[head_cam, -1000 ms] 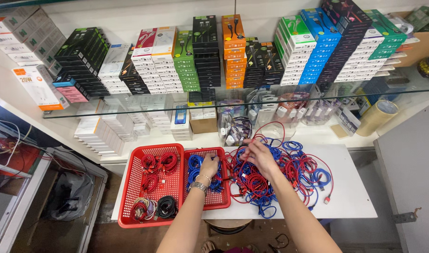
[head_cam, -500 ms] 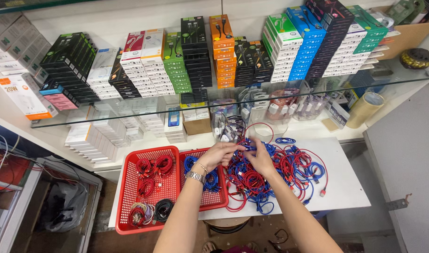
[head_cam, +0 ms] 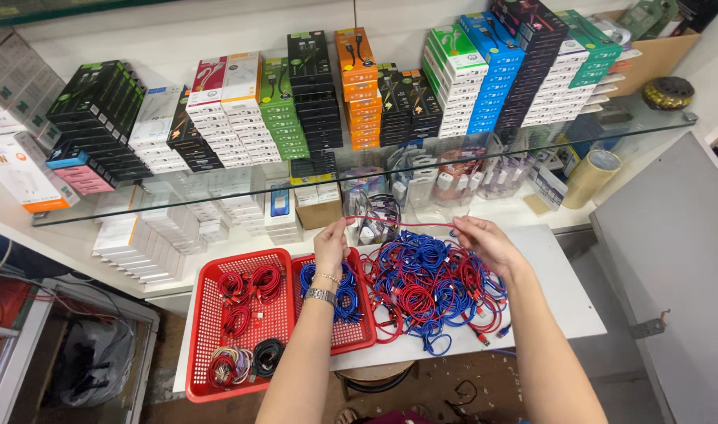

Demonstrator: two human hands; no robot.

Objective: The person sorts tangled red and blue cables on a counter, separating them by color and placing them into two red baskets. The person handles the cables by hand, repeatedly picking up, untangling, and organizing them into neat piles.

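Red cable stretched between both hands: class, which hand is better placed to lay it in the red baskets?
Probably the left hand. It pinches the red cable directly above the red baskets, while the right hand hovers over the tangled pile.

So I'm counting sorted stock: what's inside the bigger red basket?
The bigger red basket holds coiled red cables at the back and a mixed-colour coil beside a black coil in front. Nothing covers them.
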